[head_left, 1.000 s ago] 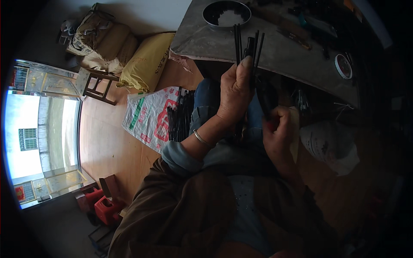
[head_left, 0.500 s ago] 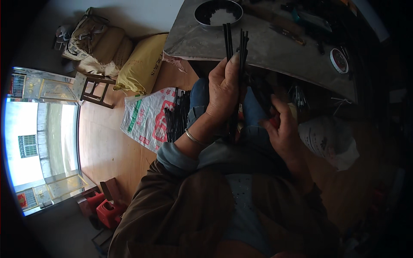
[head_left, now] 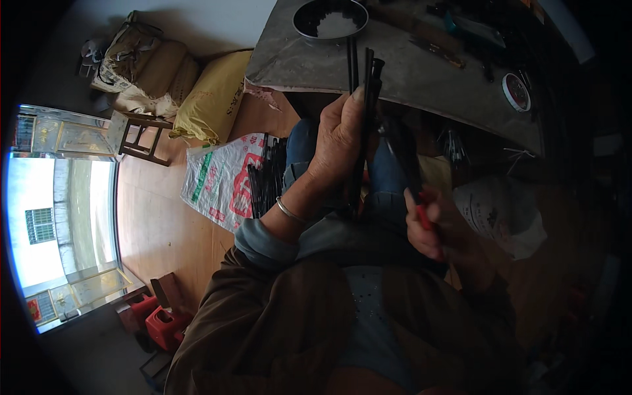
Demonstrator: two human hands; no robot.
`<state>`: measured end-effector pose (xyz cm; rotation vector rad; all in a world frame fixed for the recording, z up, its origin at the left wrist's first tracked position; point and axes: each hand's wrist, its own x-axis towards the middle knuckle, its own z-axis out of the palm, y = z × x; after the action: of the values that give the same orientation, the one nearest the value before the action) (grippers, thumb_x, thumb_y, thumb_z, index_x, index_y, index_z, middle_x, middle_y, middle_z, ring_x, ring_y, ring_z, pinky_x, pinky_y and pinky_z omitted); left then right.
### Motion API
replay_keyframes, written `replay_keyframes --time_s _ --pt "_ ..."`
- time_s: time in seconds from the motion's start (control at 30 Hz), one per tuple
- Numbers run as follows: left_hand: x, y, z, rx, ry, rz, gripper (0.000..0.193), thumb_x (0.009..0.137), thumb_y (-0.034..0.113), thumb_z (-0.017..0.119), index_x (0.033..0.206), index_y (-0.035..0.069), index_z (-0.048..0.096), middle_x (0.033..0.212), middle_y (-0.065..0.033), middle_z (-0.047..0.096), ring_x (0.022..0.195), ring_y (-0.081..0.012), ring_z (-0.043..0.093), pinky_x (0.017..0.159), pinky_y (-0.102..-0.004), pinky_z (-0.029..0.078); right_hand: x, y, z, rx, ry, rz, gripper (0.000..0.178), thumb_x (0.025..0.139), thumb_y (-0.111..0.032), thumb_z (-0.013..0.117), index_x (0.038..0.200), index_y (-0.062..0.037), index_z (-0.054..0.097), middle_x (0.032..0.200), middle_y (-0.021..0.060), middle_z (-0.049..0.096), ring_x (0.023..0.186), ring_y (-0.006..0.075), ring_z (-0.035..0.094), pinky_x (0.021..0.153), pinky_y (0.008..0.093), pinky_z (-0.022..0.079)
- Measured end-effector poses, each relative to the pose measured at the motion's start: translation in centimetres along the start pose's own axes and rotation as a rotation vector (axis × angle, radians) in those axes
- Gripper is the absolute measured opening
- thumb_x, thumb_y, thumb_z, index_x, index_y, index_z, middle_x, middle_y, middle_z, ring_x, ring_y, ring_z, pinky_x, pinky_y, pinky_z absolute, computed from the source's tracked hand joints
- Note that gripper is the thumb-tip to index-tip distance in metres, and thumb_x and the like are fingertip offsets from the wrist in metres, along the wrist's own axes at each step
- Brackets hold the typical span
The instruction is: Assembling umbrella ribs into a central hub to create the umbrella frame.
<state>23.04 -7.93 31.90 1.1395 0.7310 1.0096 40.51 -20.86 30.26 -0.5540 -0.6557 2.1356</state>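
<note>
My left hand (head_left: 337, 141) is raised in front of me, shut on a bundle of thin black sticks (head_left: 366, 82) held upright; their tips reach up over the edge of the grey table (head_left: 421, 76). A thin bangle circles that wrist. My right hand (head_left: 436, 230) is lower and to the right, over my lap, gripping a red-handled tool (head_left: 421, 216) whose dark upper part (head_left: 401, 155) points up toward the sticks. Whether the tool touches the bundle is lost in the shadow.
A dark bowl (head_left: 329, 16) with white contents and a tape roll (head_left: 515, 91) sit on the table. On the wooden floor lie a white woven sack (head_left: 217, 178) with more black sticks (head_left: 264, 179), a yellow sack (head_left: 214, 99), a wooden stool (head_left: 137, 139), and red containers (head_left: 161, 322). A white bag (head_left: 503, 214) sits at right.
My left hand has kept hold of the bundle, shifting slightly. My right hand has dropped lower and to the right, and the tool's red handle now shows.
</note>
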Motion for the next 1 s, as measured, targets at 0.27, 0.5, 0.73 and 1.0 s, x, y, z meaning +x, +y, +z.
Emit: replay_keyframes --time_s 0.27,0.5,0.73,1.0 --pt "0.4 0.6 0.2 0.075 0.005 -0.017 0.051 0.098 0.05 0.033 0.09 0.004 0.056 0.06 -0.001 0.052 0.044 -0.0077 0.047 0.04 -0.0207 0.035 0.4 -3.9 0.1 -1.196 0.493 -0.046 0.038 0.085 -0.006 0.055 0.121 -0.0015 0.045 0.106 0.0103 0.057 0.092 0.0191 0.059 0.083 0.0305 0.049" --pt "0.0 0.6 0.5 0.047 -0.056 0.01 0.07 0.094 0.063 0.023 0.092 0.002 0.057 0.057 -0.0011 0.051 0.042 -0.0064 0.044 0.039 -0.0202 0.032 -0.9 -3.7 -0.4 -0.238 0.076 0.189 0.018 0.085 -0.007 0.055 0.101 0.0 0.049 0.07 0.0072 0.058 0.052 0.0116 0.058 0.046 0.0232 0.047" --pt "-0.1 0.2 -0.2 -0.017 -0.027 0.082 0.055 0.096 0.055 0.037 0.087 0.004 0.055 0.055 0.0018 0.046 0.042 -0.0047 0.04 0.04 -0.0203 0.028 0.4 -6.0 1.6 -1.3 0.45 -0.074 0.039 0.085 -0.009 0.058 0.121 0.0015 0.047 0.106 0.0102 0.06 0.098 0.0178 0.059 0.084 0.0301 0.048" --pt "0.0 0.2 0.5 -0.067 -0.038 0.031 0.049 0.096 0.051 0.042 0.083 0.005 0.054 0.053 0.0029 0.043 0.041 -0.0038 0.038 0.039 -0.0196 0.027 -1.6 -4.6 -0.8 -0.165 0.03 0.271 0.025 0.082 -0.013 0.061 0.099 -0.0006 0.048 0.065 0.0056 0.057 0.044 0.0132 0.056 0.04 0.0246 0.047"
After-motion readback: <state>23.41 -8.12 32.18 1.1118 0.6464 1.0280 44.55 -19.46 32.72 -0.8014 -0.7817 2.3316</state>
